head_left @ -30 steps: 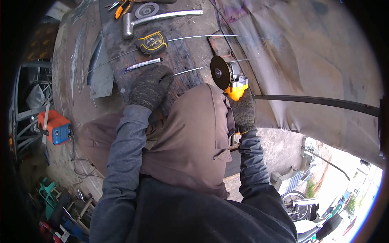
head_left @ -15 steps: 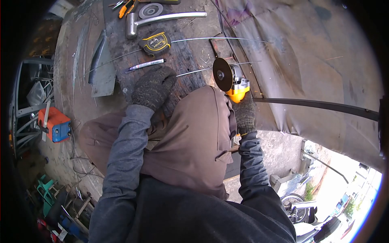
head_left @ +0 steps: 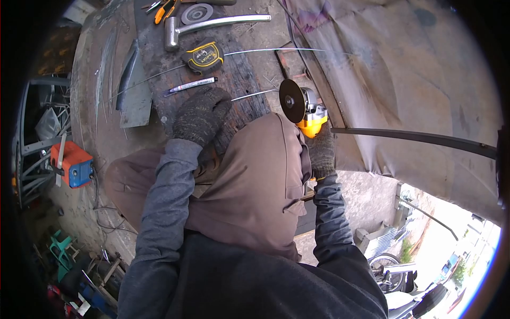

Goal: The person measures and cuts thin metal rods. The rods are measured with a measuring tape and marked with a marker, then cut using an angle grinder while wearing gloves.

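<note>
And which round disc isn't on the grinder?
The grey disc beside the hammer; the other, a brown disc, is mounted on the grinder in the right hand.

the left hand [head_left: 201, 117] and the right hand [head_left: 322, 151] wear dark knitted gloves [head_left: 191, 126], charcoal with lighter flecks. long slate-grey sleeves [head_left: 169, 199] meet the glove cuffs, the right one bunched into close wrinkles along the forearm. the torso wears a plain black top [head_left: 255, 282]. the trousers [head_left: 249, 175] are dusty brown, loose and creased, with a stitched seam [head_left: 287, 159] and a small flap [head_left: 295, 207] on the thigh.
</note>
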Action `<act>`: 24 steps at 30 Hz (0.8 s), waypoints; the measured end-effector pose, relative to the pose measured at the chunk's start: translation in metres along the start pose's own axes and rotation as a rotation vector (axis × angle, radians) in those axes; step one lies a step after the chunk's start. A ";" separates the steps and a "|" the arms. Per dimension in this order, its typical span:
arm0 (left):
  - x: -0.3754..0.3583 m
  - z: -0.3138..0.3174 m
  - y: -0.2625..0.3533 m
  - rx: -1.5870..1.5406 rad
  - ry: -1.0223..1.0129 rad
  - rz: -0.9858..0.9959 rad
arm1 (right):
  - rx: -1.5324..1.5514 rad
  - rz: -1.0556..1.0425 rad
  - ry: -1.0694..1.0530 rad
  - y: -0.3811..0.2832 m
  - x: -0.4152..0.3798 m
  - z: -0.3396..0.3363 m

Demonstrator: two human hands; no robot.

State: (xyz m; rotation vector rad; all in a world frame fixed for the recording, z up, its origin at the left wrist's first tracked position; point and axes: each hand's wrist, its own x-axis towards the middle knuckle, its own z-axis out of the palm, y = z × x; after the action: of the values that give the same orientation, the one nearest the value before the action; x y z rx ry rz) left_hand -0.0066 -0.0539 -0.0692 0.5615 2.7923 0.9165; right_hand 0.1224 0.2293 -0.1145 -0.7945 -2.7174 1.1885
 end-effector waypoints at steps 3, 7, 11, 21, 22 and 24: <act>-0.004 -0.004 -0.002 -0.027 -0.002 0.022 | 0.110 -0.029 0.022 0.001 -0.003 -0.002; -0.028 -0.013 -0.007 0.113 0.107 0.067 | 0.320 0.101 0.015 0.005 -0.012 -0.018; -0.035 -0.014 -0.008 0.254 0.174 0.035 | 0.440 0.202 0.010 0.011 -0.020 -0.038; 0.018 0.001 0.054 -0.302 -0.136 0.270 | 0.958 0.236 0.092 -0.023 -0.006 -0.073; 0.028 0.005 0.063 -0.492 -0.261 0.211 | 1.024 0.212 0.090 -0.030 0.001 -0.074; 0.049 0.031 0.065 -0.907 -0.540 0.084 | 1.040 0.159 0.109 -0.042 0.021 -0.071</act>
State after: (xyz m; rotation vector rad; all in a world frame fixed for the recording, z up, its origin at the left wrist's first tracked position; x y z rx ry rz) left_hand -0.0239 0.0307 -0.0563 0.6277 1.6513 1.5915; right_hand 0.1045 0.2630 -0.0386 -0.8298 -1.5590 2.1585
